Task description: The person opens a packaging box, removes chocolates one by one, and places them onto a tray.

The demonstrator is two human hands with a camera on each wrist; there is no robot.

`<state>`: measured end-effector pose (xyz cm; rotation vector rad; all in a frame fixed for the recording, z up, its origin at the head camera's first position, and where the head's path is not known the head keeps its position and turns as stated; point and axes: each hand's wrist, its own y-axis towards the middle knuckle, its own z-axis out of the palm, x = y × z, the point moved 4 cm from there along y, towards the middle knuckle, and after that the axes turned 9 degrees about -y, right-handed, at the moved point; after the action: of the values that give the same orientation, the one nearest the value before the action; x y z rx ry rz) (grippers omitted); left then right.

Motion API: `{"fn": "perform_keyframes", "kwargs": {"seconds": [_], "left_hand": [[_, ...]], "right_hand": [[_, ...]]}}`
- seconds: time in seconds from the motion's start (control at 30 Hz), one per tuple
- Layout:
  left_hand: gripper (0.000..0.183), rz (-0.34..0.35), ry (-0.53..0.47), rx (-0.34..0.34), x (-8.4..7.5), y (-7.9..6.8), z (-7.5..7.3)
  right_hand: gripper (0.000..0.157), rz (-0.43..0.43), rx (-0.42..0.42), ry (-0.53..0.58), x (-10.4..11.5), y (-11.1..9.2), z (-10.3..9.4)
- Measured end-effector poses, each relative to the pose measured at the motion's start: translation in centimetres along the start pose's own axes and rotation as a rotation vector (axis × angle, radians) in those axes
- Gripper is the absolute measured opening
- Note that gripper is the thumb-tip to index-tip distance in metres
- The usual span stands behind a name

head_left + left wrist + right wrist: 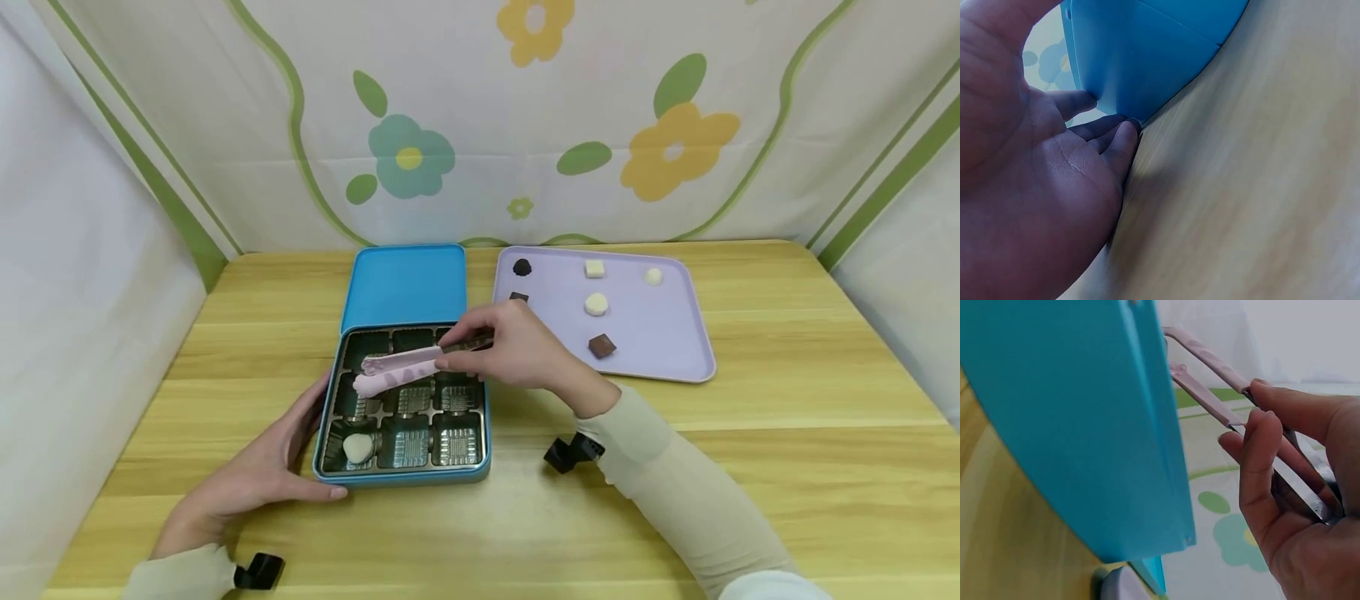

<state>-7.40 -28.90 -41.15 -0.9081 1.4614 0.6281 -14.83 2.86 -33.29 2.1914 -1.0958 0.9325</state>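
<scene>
My right hand (517,346) holds a pair of tongs (401,372) with pale pink paw-shaped ends and metal handles, pinched between thumb and fingers. The two paw ends stand a little apart over the left middle compartment of a blue tin (405,479); whether anything lies between them I cannot tell. A gold divided insert (408,414) lines the tin, and a white chocolate (357,448) sits in its front left compartment. My left hand (262,467) rests against the tin's front left corner, thumb along the front, fingertips touching the side wall (1147,56).
Behind the tin lies its blue lid (408,287), folded back. To the right is a lilac tray (660,333) bearing several white and dark chocolates, among them a brown one (602,346) near the front. A flowered cloth (480,125) hangs at the table's back.
</scene>
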Motion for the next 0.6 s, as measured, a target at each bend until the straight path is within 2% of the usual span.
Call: {"fn": "perform_keyframes", "kwargs": {"seconds": [0.2, 0.37, 0.6], "left_hand": [[0.135, -0.004, 0.008, -0.005, 0.0, -0.1, 0.0], [0.136, -0.010, -0.004, -0.011, 0.0, 0.0, 0.2], [0.136, 0.000, 0.007, -0.003, -0.1, 0.2, 0.4]], "right_hand": [[0.016, 0.107, -0.023, 0.072, -1.0, -0.9, -0.2], [0.016, 0.164, -0.014, 0.111, -1.5, -1.4, -0.5], [0.019, 0.265, -0.078, 0.231, -3.0, -2.9, -2.5]]}}
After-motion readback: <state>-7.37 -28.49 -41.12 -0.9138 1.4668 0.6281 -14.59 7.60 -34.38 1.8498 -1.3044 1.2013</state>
